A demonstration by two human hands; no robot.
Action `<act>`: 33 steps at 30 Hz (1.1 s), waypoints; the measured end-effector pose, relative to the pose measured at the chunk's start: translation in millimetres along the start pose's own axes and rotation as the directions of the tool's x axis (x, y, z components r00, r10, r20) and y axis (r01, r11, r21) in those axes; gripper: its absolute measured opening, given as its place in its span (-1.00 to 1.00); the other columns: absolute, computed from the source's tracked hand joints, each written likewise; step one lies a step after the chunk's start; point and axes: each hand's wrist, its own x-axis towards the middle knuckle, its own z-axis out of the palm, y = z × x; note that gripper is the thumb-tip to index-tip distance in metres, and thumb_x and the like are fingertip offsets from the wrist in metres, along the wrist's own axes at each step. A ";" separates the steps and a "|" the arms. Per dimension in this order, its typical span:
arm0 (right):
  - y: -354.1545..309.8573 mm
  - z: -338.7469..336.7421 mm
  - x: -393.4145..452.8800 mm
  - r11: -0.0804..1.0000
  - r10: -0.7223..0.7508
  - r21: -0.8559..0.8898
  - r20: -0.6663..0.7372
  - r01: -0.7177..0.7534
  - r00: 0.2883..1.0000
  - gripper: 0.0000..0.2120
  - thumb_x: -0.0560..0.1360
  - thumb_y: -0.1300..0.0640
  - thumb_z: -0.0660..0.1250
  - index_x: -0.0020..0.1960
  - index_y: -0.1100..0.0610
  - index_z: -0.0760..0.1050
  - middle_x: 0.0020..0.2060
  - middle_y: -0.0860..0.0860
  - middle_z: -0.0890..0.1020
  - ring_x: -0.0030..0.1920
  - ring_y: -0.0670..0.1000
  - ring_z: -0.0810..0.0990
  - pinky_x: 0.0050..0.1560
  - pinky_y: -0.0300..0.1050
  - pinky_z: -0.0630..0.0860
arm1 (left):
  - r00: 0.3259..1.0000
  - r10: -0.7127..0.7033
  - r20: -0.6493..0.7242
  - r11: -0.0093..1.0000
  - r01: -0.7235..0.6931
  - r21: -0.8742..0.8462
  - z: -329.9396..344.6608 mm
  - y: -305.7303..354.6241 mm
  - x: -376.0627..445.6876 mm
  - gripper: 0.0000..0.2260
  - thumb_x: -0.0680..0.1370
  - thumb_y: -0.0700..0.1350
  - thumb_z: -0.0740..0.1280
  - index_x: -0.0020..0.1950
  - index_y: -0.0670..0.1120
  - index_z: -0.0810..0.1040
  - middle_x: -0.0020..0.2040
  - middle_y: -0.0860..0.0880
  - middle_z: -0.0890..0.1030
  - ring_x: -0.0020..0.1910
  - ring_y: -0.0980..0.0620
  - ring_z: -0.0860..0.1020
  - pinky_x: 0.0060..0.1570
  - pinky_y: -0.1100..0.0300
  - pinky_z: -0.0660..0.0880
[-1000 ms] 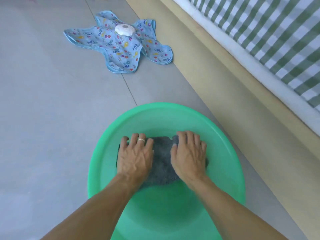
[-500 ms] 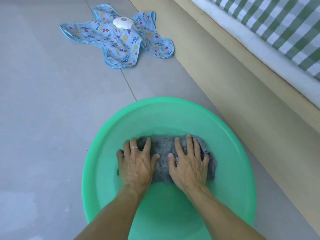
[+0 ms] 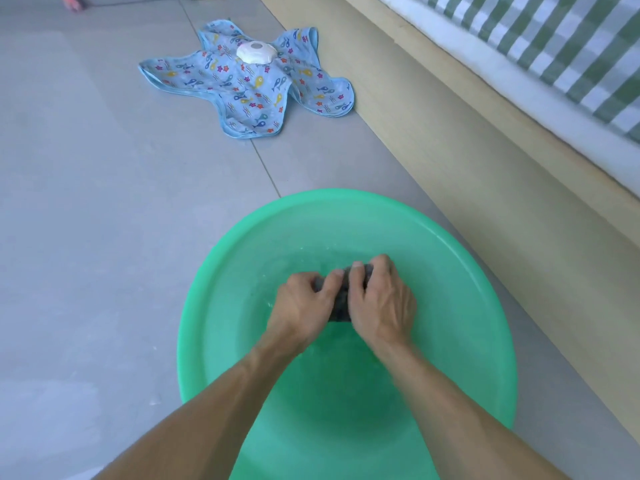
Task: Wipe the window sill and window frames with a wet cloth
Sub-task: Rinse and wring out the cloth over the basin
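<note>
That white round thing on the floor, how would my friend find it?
Start at the green basin, then look up the grey floor to the blue fish-print cloth. The white round thing sits on its middle: the only plain white, solid object there.

Your basin (image 3: 221, 292) is smooth green plastic with a soft sheen. The cloth (image 3: 341, 306) bunched in it looks dark grey, nubbly and wet. The floor (image 3: 104, 237) is matt grey tile. At its far edge lies a printed blue fabric mat (image 3: 242, 88) bearing a glossy white plastic piece (image 3: 256, 53).
</note>
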 end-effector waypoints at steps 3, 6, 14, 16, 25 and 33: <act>23.7 7.9 -6.7 0.963 -0.060 -0.260 0.052 0.071 0.997 -0.72 0.48 -0.08 0.30 0.07 0.09 0.46 -0.05 0.10 0.55 -0.01 0.18 0.49 -0.07 0.07 0.37 | 0.986 0.089 -0.140 0.835 0.002 0.550 -6.7 -14.4 -1.7 -0.71 0.54 0.20 0.27 0.13 0.04 0.44 0.06 -0.07 0.50 0.08 -0.13 0.49 -0.02 0.04 0.42; 23.8 15.1 -17.5 0.946 0.017 -0.322 0.117 0.022 0.993 -0.77 0.50 -0.01 0.35 0.14 0.01 0.52 0.07 0.11 0.53 0.09 0.20 0.45 -0.02 0.11 0.34 | 0.985 0.100 -0.138 0.771 0.010 0.637 0.6 -26.6 -4.7 -0.61 0.58 0.17 0.21 0.40 0.16 0.29 0.25 -0.09 0.35 0.24 -0.13 0.34 0.17 -0.04 0.35; -37.2 -3.5 1.1 0.776 0.372 0.407 0.323 -0.483 0.870 -0.75 0.64 0.00 0.15 -0.07 0.15 0.45 -0.10 0.10 0.58 -0.04 0.12 0.52 -0.17 -0.10 0.24 | 0.995 -0.065 -0.069 0.977 0.049 -0.208 20.8 -4.9 -0.6 -0.60 0.69 0.04 0.07 -0.26 -0.09 0.46 -0.33 -0.13 0.59 -0.31 -0.16 0.57 -0.36 0.13 0.38; -29.5 -6.0 4.0 0.836 0.346 0.355 0.253 -0.420 0.903 -0.71 0.62 -0.04 0.17 -0.14 0.14 0.44 -0.09 0.15 0.62 -0.05 0.15 0.53 -0.13 -0.05 0.26 | 0.993 -0.069 0.095 0.968 0.090 -0.235 18.5 6.7 -6.5 -0.56 0.68 0.01 0.09 -0.33 -0.12 0.49 -0.51 -0.01 0.47 -0.52 0.00 0.42 -0.47 0.18 0.37; 20.6 19.7 -17.9 0.956 -0.020 -0.289 0.101 0.048 0.995 -0.73 0.52 -0.02 0.32 0.20 0.00 0.51 0.08 0.14 0.52 0.08 0.21 0.45 -0.05 0.10 0.39 | 0.996 0.019 -0.085 0.871 0.025 0.491 7.4 -18.3 -6.7 -0.63 0.64 0.11 0.12 0.43 0.04 0.28 0.24 -0.14 0.40 0.24 -0.20 0.41 0.10 -0.03 0.42; -38.5 -3.5 -8.4 0.833 0.233 0.440 0.271 -0.336 0.934 -0.70 0.60 -0.07 0.24 -0.22 0.09 0.44 -0.15 0.13 0.64 -0.08 0.16 0.57 -0.12 -0.04 0.39 | 0.978 -0.193 0.076 0.939 0.207 -0.274 8.1 1.8 0.4 -0.67 0.64 0.00 0.20 -0.29 -0.11 0.47 -0.40 -0.07 0.51 -0.55 0.10 0.37 -0.60 0.36 0.23</act>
